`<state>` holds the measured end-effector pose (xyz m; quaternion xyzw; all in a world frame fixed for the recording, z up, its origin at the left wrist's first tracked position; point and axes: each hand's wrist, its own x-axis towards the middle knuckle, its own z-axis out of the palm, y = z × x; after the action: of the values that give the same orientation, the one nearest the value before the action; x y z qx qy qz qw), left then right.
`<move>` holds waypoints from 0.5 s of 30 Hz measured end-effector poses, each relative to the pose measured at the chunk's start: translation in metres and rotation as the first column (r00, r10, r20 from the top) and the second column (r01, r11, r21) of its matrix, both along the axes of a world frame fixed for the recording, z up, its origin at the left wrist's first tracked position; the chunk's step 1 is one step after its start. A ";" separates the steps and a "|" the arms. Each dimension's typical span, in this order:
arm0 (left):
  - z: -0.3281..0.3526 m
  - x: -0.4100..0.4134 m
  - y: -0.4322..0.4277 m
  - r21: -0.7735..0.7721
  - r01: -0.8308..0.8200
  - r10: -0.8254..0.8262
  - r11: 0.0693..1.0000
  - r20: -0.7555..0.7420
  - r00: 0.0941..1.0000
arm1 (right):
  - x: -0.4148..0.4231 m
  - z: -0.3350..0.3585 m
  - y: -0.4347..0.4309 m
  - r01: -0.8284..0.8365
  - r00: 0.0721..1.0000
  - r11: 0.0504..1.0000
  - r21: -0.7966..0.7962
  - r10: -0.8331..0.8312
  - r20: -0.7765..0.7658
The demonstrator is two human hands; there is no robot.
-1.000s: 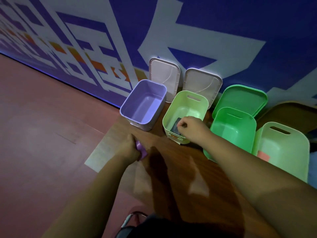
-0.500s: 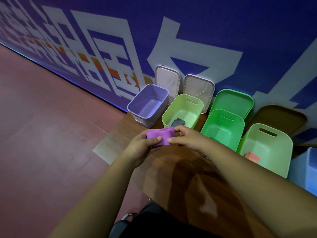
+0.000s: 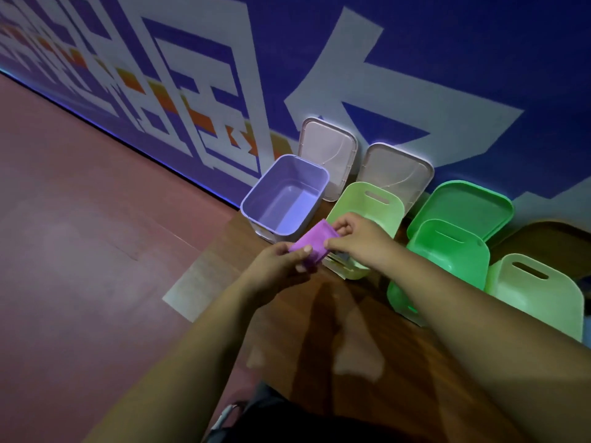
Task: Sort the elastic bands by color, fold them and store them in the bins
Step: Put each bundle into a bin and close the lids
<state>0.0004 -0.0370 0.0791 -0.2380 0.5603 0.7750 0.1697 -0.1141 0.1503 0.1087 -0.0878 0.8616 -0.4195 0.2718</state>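
Head view, my hands: my left hand (image 3: 277,263) pinches the near end of the folded purple elastic band (image 3: 312,243), thumb on top; my right hand (image 3: 358,240) grips its far end with the fingertips.
Head view, band: it is held in the air just in front of the empty lilac plastic bin (image 3: 285,196), over the brown wooden table (image 3: 323,318).
Head view, other bins: right of the lilac plastic bin stand a pale green bin (image 3: 371,206), a bright green bin (image 3: 447,251) and a second pale green bin (image 3: 540,295); my right hand hides most of the first one's inside.
Head view, progress: I judge this band folded and ready to drop; the lilac plastic bin matches it and holds nothing yet. How many bands remain I cannot tell.
Head view, writing: the blue wall (image 3: 463,59) behind the lilac plastic bin carries large white characters, too cropped to read. No brand labels are legible.
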 end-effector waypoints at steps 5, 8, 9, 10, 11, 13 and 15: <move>-0.017 -0.031 -0.071 -0.196 0.016 0.001 0.981 0.084 0.996 | -0.053 0.006 -0.058 0.078 0.979 0.995 0.059 -0.065 -0.195; -0.032 -0.050 -0.114 -0.298 0.000 0.040 0.955 0.129 0.991 | -0.081 -0.004 -0.096 0.016 0.966 0.984 0.177 0.031 -0.257; -0.038 -0.056 -0.126 -0.318 -0.008 0.057 0.948 0.144 0.988 | -0.088 -0.012 -0.108 -0.014 0.960 0.974 0.226 0.076 -0.268; -0.043 -0.062 -0.136 -0.337 -0.014 0.072 0.941 0.160 0.984 | -0.094 -0.020 -0.121 -0.046 0.956 0.962 0.268 0.120 -0.266; -0.047 -0.067 -0.144 -0.354 -0.024 0.090 0.935 0.172 0.981 | -0.098 -0.031 -0.133 -0.076 0.955 0.950 0.304 0.157 -0.253; -0.052 -0.075 -0.152 -0.384 -0.058 0.135 0.921 0.175 0.975 | -0.106 -0.053 -0.155 -0.140 0.951 0.918 0.371 0.229 -0.207; -0.055 -0.083 -0.157 -0.429 -0.083 0.166 0.899 0.159 0.973 | -0.112 -0.074 -0.173 -0.204 0.945 0.879 0.430 0.291 -0.147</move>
<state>-0.0827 -0.1943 0.0246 -0.3779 0.6783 0.6191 0.1175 -0.2265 -0.0231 0.0347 -0.1821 0.9352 -0.1799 0.2446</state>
